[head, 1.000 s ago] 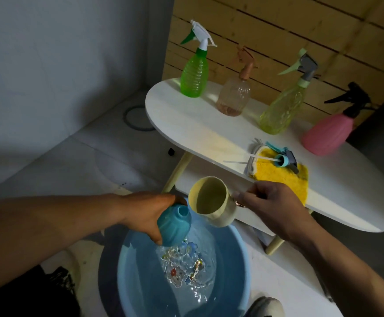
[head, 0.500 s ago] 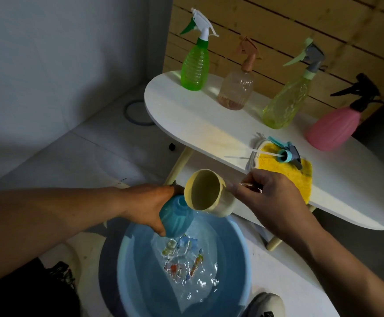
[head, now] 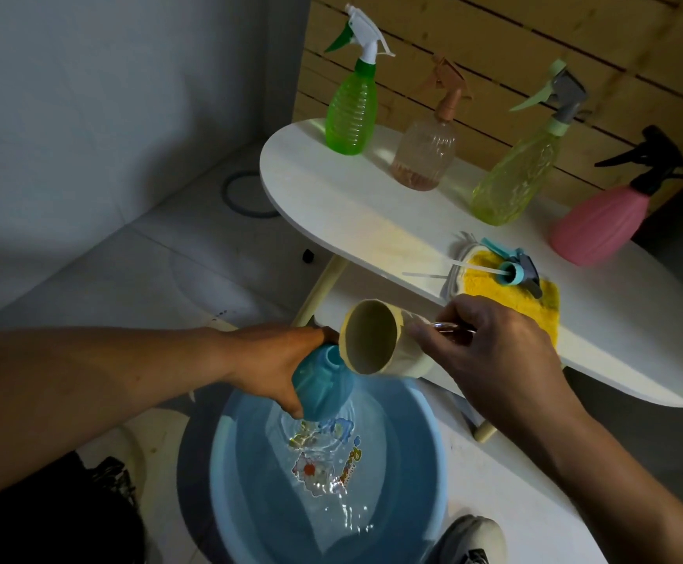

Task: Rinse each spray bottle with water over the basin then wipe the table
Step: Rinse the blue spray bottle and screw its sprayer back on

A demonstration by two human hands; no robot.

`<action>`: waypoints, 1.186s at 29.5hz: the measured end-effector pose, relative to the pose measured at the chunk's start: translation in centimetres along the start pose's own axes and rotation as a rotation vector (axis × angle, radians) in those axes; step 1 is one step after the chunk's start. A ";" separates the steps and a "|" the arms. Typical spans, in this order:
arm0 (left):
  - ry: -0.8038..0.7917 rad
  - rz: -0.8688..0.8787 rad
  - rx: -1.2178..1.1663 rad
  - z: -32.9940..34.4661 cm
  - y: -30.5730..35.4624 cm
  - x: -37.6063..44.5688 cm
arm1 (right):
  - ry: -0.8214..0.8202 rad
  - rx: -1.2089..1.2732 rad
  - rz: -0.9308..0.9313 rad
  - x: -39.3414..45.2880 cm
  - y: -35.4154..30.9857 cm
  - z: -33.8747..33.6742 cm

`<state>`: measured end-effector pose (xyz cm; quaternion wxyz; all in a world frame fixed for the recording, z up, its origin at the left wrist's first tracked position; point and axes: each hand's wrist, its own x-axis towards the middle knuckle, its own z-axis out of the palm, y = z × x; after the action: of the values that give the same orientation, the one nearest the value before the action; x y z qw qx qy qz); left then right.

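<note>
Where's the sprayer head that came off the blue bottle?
In the head view, the blue sprayer head lies on the yellow cloth at the table's near edge, right of centre, just in front of the pink bottle.

The left hand point(head: 266, 360) holds a bottle point(head: 319, 384) over the basin point(head: 413, 482), which sits on the floor below both hands. Just right of it, the right hand point(head: 490, 352) tips a cup point(head: 376, 343) whose rim touches the bottle's neck. Beyond the right hand, on the tabletop point(head: 356, 213), a spray head point(head: 514, 270) lies on a cloth point(head: 506, 295); four spray bottles point(head: 425, 156) stand farther back in a row.
</note>
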<state>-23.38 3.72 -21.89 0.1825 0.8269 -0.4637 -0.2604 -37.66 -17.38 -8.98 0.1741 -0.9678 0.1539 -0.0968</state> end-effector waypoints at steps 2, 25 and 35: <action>-0.005 -0.001 -0.003 0.0 0.1 0.0 | 0.015 -0.017 -0.025 -0.1 -0.1 -0.1; -0.006 0.007 -0.012 -0.1 0.3 0.1 | 0.084 -0.112 -0.147 -0.5 -0.4 -0.1; -0.007 0.031 0.005 0.0 0.1 0.3 | 0.145 -0.173 -0.223 -0.6 -0.4 -0.2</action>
<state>-23.33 3.43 -21.91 0.1827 0.8192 -0.4779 -0.2591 -38.15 -16.85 -8.74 0.0666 -0.9808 0.0653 -0.1715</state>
